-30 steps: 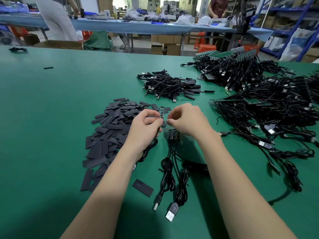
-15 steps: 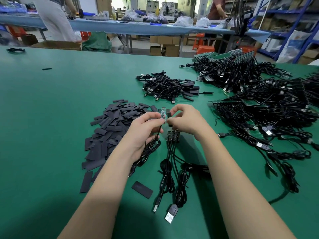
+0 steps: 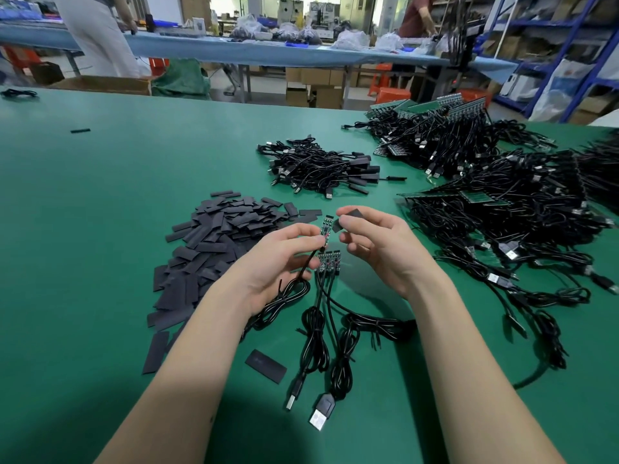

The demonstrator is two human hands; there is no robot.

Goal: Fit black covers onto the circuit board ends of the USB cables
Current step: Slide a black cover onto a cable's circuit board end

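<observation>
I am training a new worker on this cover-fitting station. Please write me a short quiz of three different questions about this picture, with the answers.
1. True or false: the black cover is already fully over the circuit board.
2. Multiple choice: the pile of loose covers lies A) left of the hands, B) right of the hands, C) on the far blue table.
3. Fill in: the left hand pinches the ____ end of a USB cable, and the right hand holds the cover.

Key:
1. False; the cover is beside the board's top end, not over it.
2. A.
3. Circuit board.
</observation>
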